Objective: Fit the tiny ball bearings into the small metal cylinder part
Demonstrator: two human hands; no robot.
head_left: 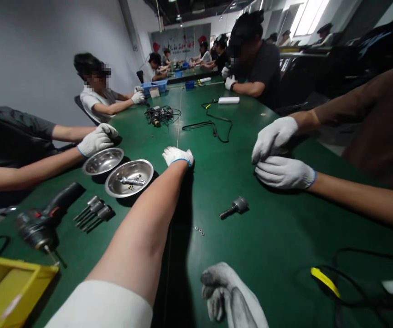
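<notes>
My left hand (178, 156), in a white knit glove with a blue cuff, reaches far forward over the green table. Its fingers are spread low at the tabletop, and I see nothing in them. My right hand (230, 296), in a smudged white glove, is near the front edge with its fingers curled in. Whatever they may hold is hidden. Beyond it lie several small metal rings or nuts (201, 231) and a dark metal part (235, 208) with a round head and a shaft. Left of my forearm stands a steel bowl (110, 190) containing a wrench (132, 181) and small pieces.
A second steel bowl (102, 161), a cordless drill (48, 221), similar shafted metal parts (94, 212) and a yellow bin (28, 273) are on the left. Co-workers' gloved hands (281, 171) flank the table. Black cables (160, 116) lie farther back; another cable (354, 303) is at right.
</notes>
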